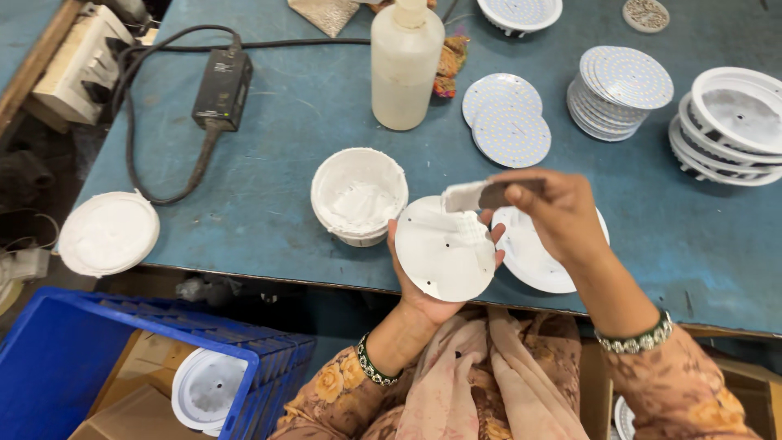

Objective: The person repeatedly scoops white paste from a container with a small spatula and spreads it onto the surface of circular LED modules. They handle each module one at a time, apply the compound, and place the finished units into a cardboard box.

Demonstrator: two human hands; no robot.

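Left hand: the left hand (432, 293) is palm up, fingers spread under a round white disc (446, 248) and holding it tilted above the near edge of the tabletop (285, 187).
Right hand: the right hand (554, 213) is pinched shut on a small flat spreader (481, 195), its pale end coated with white paste and touching the disc's upper rim.
Disc: thin, flat, matt white, with a few small holes; a ridged smear of paste sits where the spreader meets it.
Plate below: a second white round plate (533, 261) lies on the tabletop just behind the held disc, partly hidden by the right hand.
Paste tub: a round white plastic tub (358, 195) with thick white paste stands just left of the disc.
Bottle: a tall cloudy plastic bottle (406, 65) stands behind the tub.
Light boards: round white boards dotted with tiny yellow squares lie flat as a pair (507, 118) and in a stack (619, 91) further right.
Housings: a stack of white ribbed round shells (729, 126) fills the far right.
Lid: a paste-smeared white lid (108, 234) overhangs the tabletop's left corner.
Power box: a black box with cable (221, 88) lies far left.
Crate: a blue plastic crate (122, 358) sits low on the left, with a white shell (204, 389) beside it.
Tabletop: blue, scuffed, painted.
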